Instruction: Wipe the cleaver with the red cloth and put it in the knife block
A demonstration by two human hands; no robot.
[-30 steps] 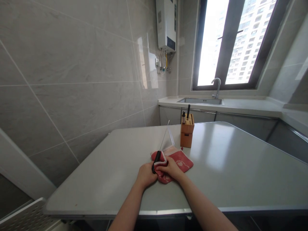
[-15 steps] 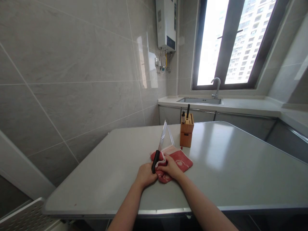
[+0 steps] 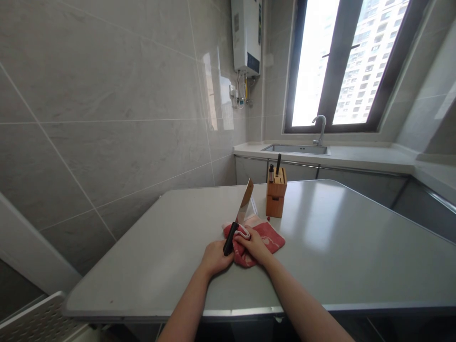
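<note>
My left hand (image 3: 213, 257) is closed around the lower end of a black handle. The handle belongs to a kitchen knife (image 3: 245, 200) with a broad blade that points up and away from me. Just right of it, my right hand (image 3: 255, 244) grips a folded part of a red and white towel (image 3: 271, 237) beside the handle. The rest of the towel lies spread on the table under my right hand. Behind the towel stands a wooden knife block (image 3: 276, 202) with black handles sticking out of its top.
The light table (image 3: 171, 280) reaches from my front to the far counter. A small dark red bit (image 3: 268, 219) lies by the knife block. Farther back are a sink (image 3: 295, 149) and a faucet (image 3: 321, 128) below a window. A white perforated rack (image 3: 39, 316) stands at the lower left.
The knife has turned so more of its blade's broad side shows, and its tip has shifted slightly right. My right hand and the towel fold have moved a little along the handle.
</note>
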